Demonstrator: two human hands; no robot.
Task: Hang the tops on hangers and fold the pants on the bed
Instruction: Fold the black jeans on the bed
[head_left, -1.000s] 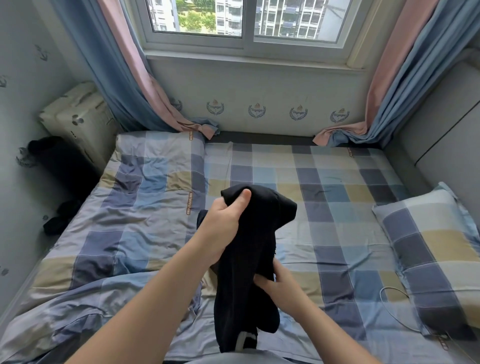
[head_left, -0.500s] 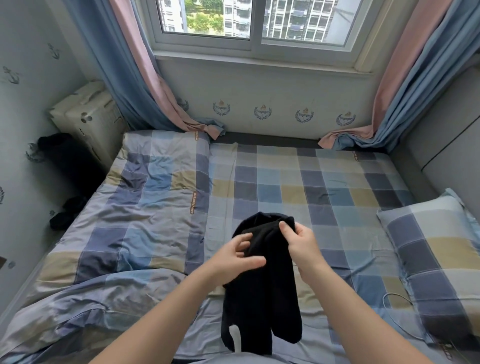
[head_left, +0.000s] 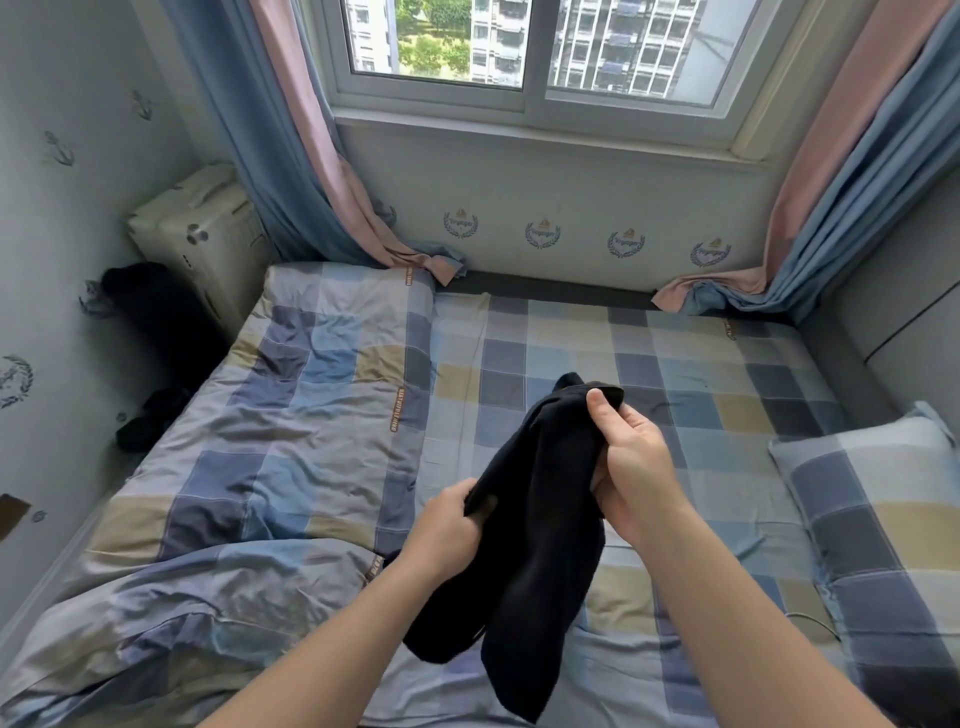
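The left hand (head_left: 447, 525), loose a moment ago, now pinches the limp black fabric garment (head_left: 540, 561) lower down its edge. The right hand (head_left: 631, 462) still clasps its top corner.

pillow (head_left: 878, 525) cut off at right edge, black garment (head_left: 540, 519) kind unclear

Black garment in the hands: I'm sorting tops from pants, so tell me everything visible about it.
The black garment is plain, soft, matte cloth, bunched and held over the bed. The right hand pinches its upper end; the left hand grips its left edge lower down. Two limp lobes hang below. Type unclear.
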